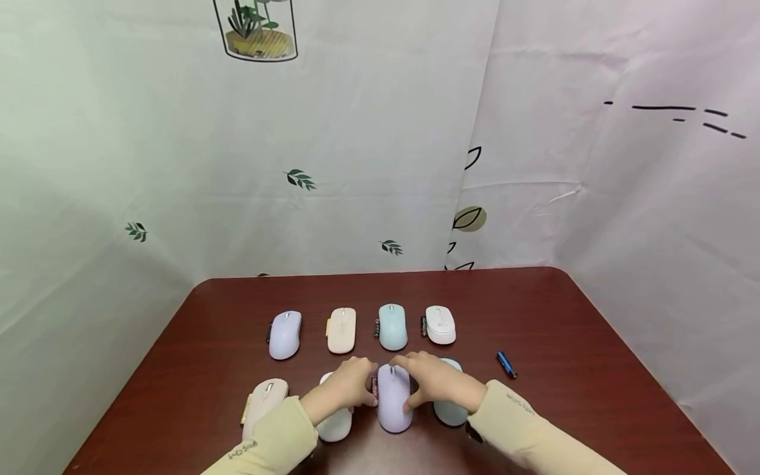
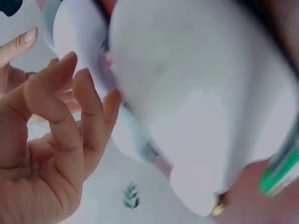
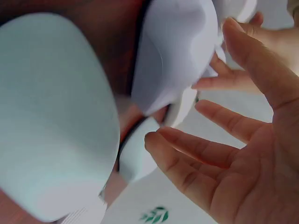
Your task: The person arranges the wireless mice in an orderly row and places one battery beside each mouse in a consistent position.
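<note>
A lavender mouse (image 1: 393, 410) lies on the table between my two hands. My left hand (image 1: 347, 384) hovers over a white mouse (image 1: 335, 427), its loosely bent fingers beside the lavender mouse and a small battery (image 1: 375, 388). In the left wrist view that hand (image 2: 56, 140) shows nothing between thumb and fingers. My right hand (image 1: 436, 379) is above a mint mouse (image 1: 451, 412), which it partly hides; its spread fingers reach to the lavender mouse's right side. In the right wrist view the hand (image 3: 233, 154) holds nothing; whether a fingertip touches the mouse (image 3: 180, 51) I cannot tell.
Along the back stand a lavender mouse (image 1: 285, 335), a beige mouse (image 1: 342, 330), a mint mouse (image 1: 392, 326) and a white mouse (image 1: 441, 324), with batteries beside them. Another beige mouse (image 1: 265, 404) is at front left. Blue batteries (image 1: 506, 364) lie at right.
</note>
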A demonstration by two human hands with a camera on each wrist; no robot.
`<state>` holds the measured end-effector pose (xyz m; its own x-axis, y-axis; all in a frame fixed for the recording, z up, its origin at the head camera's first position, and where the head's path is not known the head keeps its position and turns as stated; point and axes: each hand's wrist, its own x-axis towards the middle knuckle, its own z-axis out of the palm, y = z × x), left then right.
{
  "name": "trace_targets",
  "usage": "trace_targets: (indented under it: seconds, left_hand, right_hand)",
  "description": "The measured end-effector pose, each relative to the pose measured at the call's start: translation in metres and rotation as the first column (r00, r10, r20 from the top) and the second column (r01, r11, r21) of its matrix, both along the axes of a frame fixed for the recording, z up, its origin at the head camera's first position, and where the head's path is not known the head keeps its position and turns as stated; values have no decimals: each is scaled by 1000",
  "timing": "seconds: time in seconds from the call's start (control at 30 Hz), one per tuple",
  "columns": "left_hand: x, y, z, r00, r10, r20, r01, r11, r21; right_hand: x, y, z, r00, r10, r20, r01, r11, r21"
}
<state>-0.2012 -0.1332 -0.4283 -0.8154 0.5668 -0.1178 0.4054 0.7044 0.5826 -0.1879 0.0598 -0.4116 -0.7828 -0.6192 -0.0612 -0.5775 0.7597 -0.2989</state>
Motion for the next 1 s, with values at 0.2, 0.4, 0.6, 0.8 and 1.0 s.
trace_targets:
  seconds: [0.2, 0.4, 0.6, 0.8, 1.0]
  left_hand:
    - [-9, 19, 17, 991, -68, -112, 53, 990, -132]
    - [-14, 53, 31, 961, -160, -227, 82, 944, -319]
    - [-27, 85, 31, 935, -263, -237, 188, 937, -295]
    - [-49, 115, 25, 891, -389, -233, 332, 910, -250]
    - [-62, 151, 16, 815, -540, -209, 475, 830, -292]
  right_hand:
    - [-14, 29, 5, 999, -48, 24, 52, 986, -162]
    - [-30, 70, 4, 958, -285, -26, 262, 911, -318]
    - [-40, 110, 0, 882, -471, -27, 424, 815, -394]
    - [-51, 143, -7, 852, -523, 16, 483, 775, -408]
    - [-73, 179, -6, 904, -428, 3, 412, 870, -271]
